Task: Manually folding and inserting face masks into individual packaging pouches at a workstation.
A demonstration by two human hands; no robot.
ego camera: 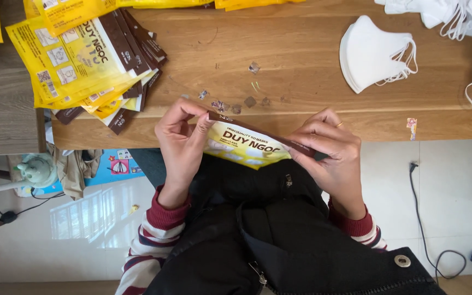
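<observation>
Yellow pouch [247,146] pinched by both hands' fingers [206,123]; pouch stack [83,60] and white masks [375,53] nearby.

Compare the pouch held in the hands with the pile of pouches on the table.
The held pouch is a single one, gripped at its brown top edge by the left hand and right hand; the pile of pouches is many, fanned and overlapping. The held pouch hangs off the wooden table edge above the lap; the pile lies flat at the table's left end, untouched. Both are yellow with a brown top band.
</observation>
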